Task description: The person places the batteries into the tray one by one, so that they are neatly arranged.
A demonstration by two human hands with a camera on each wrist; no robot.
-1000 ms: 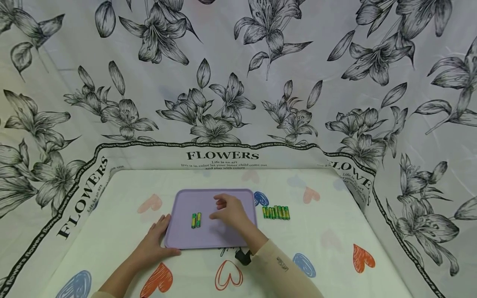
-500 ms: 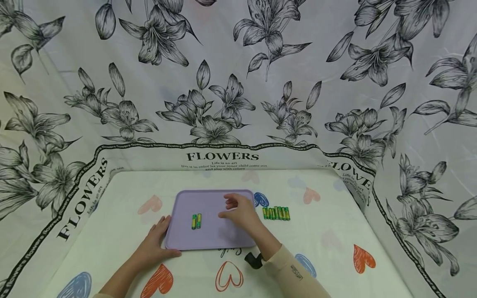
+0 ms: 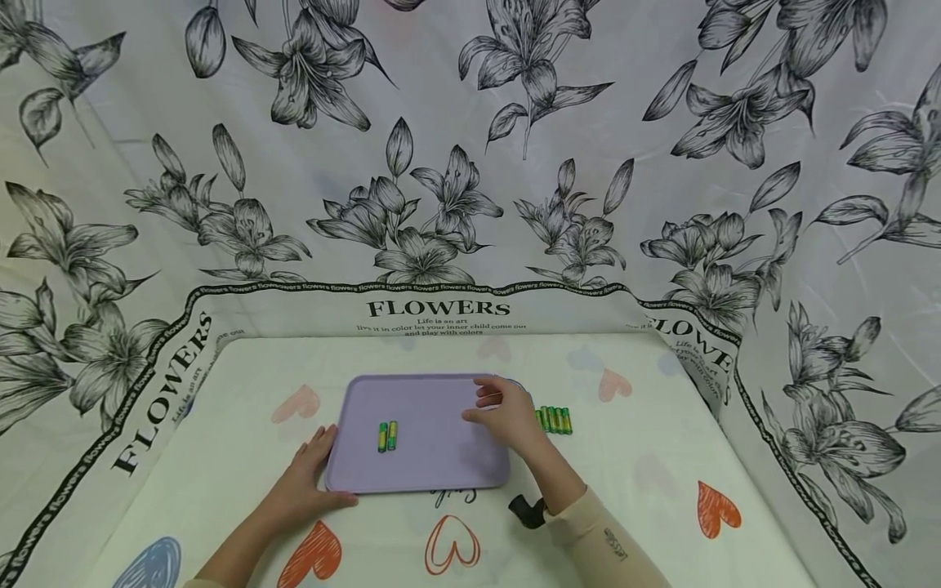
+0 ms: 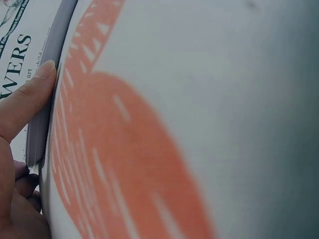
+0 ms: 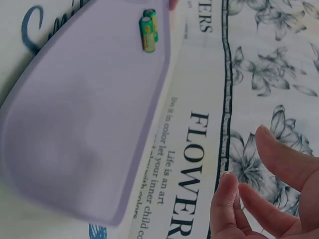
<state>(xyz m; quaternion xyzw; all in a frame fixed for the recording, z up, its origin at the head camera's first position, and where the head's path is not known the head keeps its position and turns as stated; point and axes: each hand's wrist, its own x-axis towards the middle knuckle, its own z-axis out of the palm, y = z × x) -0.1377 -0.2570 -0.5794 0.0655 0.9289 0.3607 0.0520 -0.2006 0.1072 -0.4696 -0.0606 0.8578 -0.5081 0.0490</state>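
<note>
My left hand (image 3: pixel 301 474) rests at the near left corner of the lilac tray (image 3: pixel 441 469). Its fingers lie along the left side, and the thumb (image 4: pixel 35 94) touches the front edge. Two green-and-yellow batteries (image 5: pixel 148 34) lie side by side on the tray, left of its middle. Over the tray's right edge hovers my right hand (image 3: pixel 507 412), holding nothing, thumb and fingers apart. Just beyond it, a row of several like batteries (image 3: pixel 555 420) lies on the tablecloth, its left end hidden behind that hand.
A white cloth (image 3: pixel 625 457) printed with red and blue hearts covers the table. Behind and at both sides hangs a flower-print curtain (image 3: pixel 441 310). A small black object (image 3: pixel 526 512) shows by the right wrist, in front of the tray.
My right hand has moved right, from over the tray's middle to its right edge, and now covers part of the battery row. The left hand and the two batteries have stayed put.
</note>
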